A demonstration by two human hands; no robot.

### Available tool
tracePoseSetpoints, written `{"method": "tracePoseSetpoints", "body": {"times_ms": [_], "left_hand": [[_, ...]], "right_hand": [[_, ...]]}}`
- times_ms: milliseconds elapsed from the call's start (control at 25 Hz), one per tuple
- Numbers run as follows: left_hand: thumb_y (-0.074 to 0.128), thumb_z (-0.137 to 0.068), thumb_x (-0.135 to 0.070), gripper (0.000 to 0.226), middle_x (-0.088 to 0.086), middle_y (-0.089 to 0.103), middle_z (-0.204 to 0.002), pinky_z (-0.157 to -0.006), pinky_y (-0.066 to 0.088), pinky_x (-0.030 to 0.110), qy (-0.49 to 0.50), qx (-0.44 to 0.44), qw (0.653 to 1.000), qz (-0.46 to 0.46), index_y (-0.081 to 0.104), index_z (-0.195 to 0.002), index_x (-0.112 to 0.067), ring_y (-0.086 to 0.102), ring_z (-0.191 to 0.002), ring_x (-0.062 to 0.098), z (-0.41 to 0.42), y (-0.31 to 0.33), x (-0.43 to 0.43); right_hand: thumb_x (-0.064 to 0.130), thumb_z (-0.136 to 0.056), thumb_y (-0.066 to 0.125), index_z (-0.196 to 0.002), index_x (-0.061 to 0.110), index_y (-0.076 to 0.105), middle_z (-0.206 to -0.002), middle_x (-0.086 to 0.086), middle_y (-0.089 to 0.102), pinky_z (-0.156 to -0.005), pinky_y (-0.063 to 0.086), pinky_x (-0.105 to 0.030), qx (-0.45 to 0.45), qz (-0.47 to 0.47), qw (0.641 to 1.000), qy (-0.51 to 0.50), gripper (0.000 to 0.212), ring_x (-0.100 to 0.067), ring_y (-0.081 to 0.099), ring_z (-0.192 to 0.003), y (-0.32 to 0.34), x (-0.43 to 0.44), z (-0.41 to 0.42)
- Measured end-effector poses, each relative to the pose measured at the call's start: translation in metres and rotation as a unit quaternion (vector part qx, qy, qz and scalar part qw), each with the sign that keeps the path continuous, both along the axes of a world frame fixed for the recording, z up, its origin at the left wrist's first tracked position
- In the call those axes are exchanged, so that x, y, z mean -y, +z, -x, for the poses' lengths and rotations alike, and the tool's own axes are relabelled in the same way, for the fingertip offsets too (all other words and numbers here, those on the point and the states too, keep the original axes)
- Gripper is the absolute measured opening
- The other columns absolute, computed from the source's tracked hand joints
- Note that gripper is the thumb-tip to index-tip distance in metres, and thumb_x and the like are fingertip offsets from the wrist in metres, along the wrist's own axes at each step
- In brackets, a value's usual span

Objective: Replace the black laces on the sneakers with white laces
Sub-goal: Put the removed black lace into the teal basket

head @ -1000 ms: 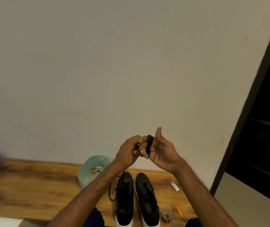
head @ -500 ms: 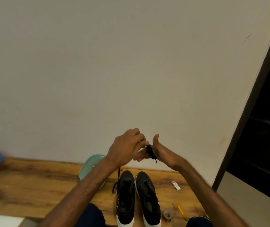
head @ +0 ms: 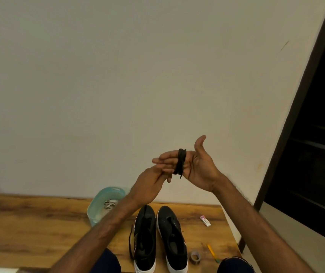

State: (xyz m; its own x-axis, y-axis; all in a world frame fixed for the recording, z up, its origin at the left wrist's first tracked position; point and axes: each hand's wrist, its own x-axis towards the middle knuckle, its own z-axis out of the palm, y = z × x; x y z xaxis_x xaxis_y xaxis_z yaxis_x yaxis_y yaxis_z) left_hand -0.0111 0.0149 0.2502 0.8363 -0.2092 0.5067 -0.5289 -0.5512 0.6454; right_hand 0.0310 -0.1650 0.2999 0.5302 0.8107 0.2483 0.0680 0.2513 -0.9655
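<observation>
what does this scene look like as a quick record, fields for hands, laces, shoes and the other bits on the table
right hand: open, thumb up, fingers straight, black lace coiled round them
left hand: below those fingers at the coil; pinch unclear
laced sneaker: beside teal tub, trailing lace loose on table
bare sneaker: eyelets empty
white laces: in the tub
table extras: eraser, tape roll, pencil
</observation>
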Motion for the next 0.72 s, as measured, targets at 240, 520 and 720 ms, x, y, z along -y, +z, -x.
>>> {"method": "tracePoseSetpoints", "body": {"times_ms": [240,520,720], "left_hand": [[0.038,-0.104,-0.041,0.029,-0.015,0.055,-0.097,-0.073,0.048,0.029,0.033,0.096,0.964,-0.247,0.063,-0.098,-0.027,0.05,-0.089,0.003,0.01,0.007,-0.004],[0.044,-0.097,-0.05,0.033,-0.009,0.054,-0.079,-0.06,0.046,0.028,0.049,0.17,0.971,-0.164,0.066,-0.093,-0.026,0.051,-0.073,0.008,0.006,0.032,-0.002],[0.058,-0.098,-0.016,0.018,0.001,0.059,-0.073,-0.065,0.049,0.028,-0.001,-0.006,0.995,0.097,0.067,-0.089,-0.003,0.057,-0.068,0.011,-0.007,0.019,0.0]], "right_hand": [[0.072,-0.087,-0.004,-0.128,0.01,0.063,-0.127,-0.008,0.068,-0.116,0.036,-0.042,0.063,0.079,0.981,-0.166,0.1,-0.022,0.061,-0.124,-0.013,0.001,-0.005],[0.082,-0.078,-0.007,-0.099,0.015,0.078,-0.104,-0.017,0.074,-0.103,0.049,-0.035,-0.01,0.136,0.99,-0.036,0.11,-0.026,0.069,-0.106,-0.043,-0.008,0.016],[0.087,-0.079,0.003,-0.115,-0.012,0.063,-0.117,-0.031,0.065,-0.106,0.044,-0.043,-0.037,0.032,0.995,0.086,0.121,-0.039,0.064,-0.111,-0.027,-0.005,0.013]]}}
